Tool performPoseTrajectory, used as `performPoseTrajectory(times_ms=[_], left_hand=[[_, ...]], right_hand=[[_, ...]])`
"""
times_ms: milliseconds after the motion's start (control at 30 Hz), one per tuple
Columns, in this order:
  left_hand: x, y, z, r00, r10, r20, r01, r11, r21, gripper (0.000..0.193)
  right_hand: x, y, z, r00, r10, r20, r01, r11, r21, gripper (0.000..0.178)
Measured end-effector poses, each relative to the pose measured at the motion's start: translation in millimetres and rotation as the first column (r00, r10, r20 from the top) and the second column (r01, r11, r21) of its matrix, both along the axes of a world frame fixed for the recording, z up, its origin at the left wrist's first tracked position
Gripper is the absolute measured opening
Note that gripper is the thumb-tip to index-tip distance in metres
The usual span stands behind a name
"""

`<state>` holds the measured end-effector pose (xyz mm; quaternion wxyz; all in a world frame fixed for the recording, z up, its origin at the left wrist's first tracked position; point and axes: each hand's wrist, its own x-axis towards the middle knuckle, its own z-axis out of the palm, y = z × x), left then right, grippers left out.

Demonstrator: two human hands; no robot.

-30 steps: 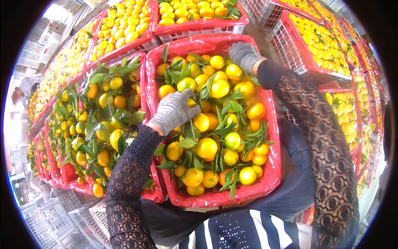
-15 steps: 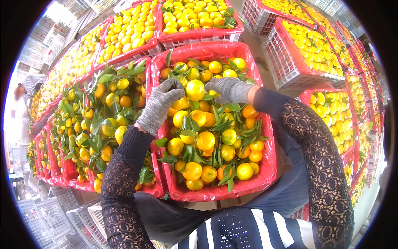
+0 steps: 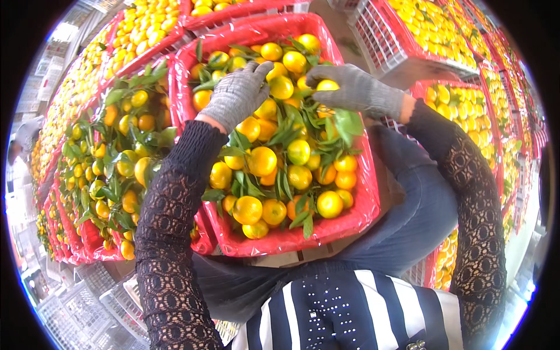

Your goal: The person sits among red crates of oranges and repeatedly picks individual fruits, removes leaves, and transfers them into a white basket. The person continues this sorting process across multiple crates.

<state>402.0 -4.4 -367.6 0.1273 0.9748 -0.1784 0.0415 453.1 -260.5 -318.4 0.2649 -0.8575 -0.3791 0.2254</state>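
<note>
A crate lined with red plastic (image 3: 373,204) stands before me, filled with orange-yellow mandarins (image 3: 262,161) that carry green leaves. My left hand (image 3: 239,96), in a grey knit glove, lies over the fruit at the left middle of the crate. Its fingers and thumb are apart beside a mandarin (image 3: 281,87), and nothing shows gripped in them. On the right, my right hand (image 3: 364,92), gloved likewise, closes its thumb and fingers round a yellow mandarin (image 3: 328,86). A large green leaf (image 3: 349,124) hangs blurred just below that hand. The palms' undersides are hidden.
To the left stands another crate of leafy mandarins (image 3: 140,122). Crates of neatly rowed fruit (image 3: 137,35) line the far left. White crates with red liners (image 3: 379,41) stack up on the right. Empty-looking plastic crates (image 3: 81,309) sit at lower left.
My view has shifted, so the crate sits higher and further left. My hands have drawn apart. The large mandarin between them is no longer held there; my right hand now grips a mandarin.
</note>
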Motion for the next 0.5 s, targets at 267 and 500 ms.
performPoseTrajectory(times_ms=[267, 500], left_hand=[[-6, -24, -5, 0.908, 0.156, -0.389, -0.075, 0.974, 0.214, 0.043], [-98, -95, 49, 0.831, -0.358, -0.426, 0.498, 0.82, 0.282, 0.014]], right_hand=[[-57, 6, -30, 0.945, 0.297, 0.139, -0.274, 0.948, -0.163, 0.046], [-61, -59, -8, 0.977, 0.17, -0.129, -0.132, 0.956, 0.262, 0.029]])
